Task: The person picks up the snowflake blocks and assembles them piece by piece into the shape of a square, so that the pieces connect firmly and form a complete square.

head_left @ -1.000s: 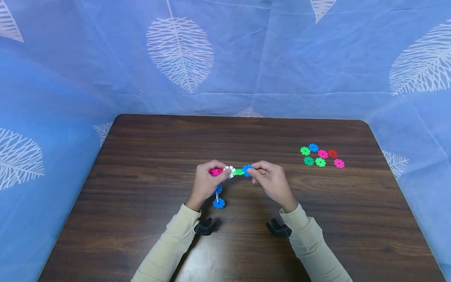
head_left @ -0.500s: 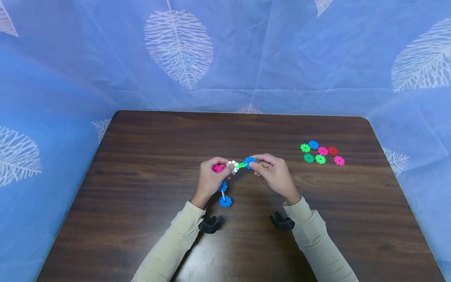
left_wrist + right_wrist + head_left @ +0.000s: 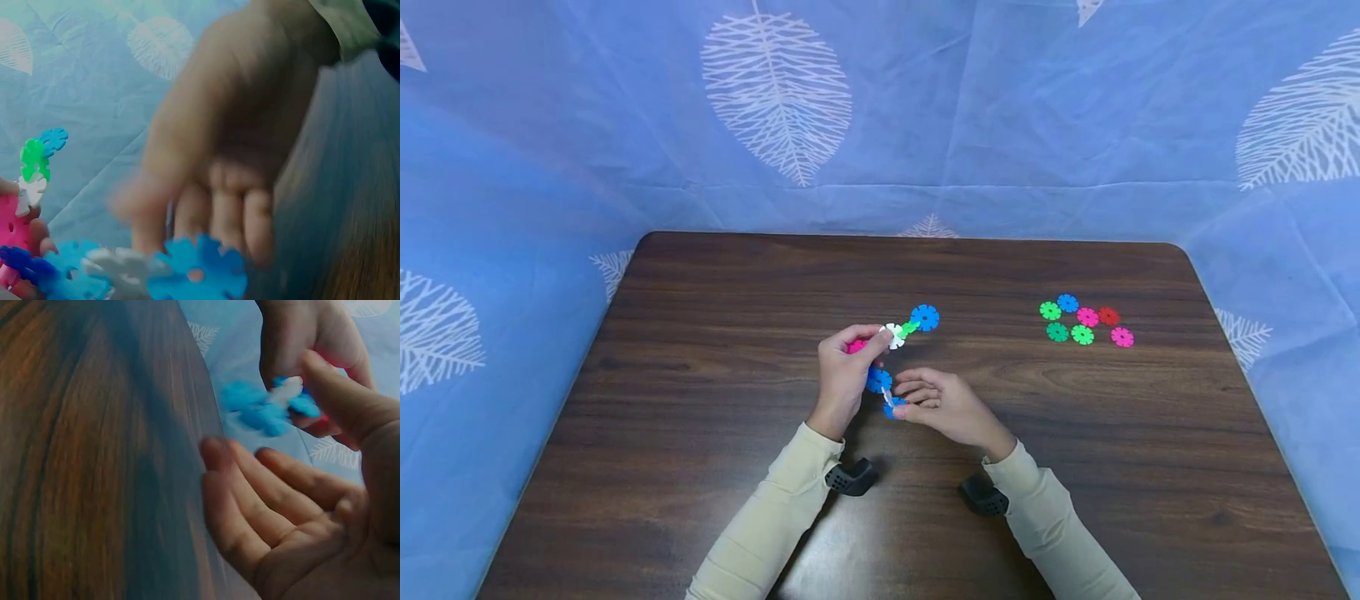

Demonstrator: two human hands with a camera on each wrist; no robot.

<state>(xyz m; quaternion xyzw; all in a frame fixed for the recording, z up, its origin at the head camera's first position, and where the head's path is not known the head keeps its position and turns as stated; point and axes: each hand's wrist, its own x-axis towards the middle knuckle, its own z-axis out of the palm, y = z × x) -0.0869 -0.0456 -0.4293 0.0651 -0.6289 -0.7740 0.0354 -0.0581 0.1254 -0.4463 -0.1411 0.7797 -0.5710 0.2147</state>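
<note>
My left hand grips a chain of notched snowflake discs, its thumb over the white disc and the pink disc partly hidden by the fingers. From there a green disc and a blue disc stick out up and to the right. A second branch runs below the hand: a blue disc, a white connecting disc and an end blue disc. Beside that end is my right hand, its thumb and relaxed fingers apart in the right wrist view.
Several loose discs, among them a red disc and a dark green disc, lie grouped at the right rear of the brown wooden table. A blue leaf-patterned cloth hangs behind and at the sides.
My right hand has let go of the blue disc at the upper right end and moved down to the lower blue disc. The left hand keeps its grip, and that upper branch now tilts upward.
</note>
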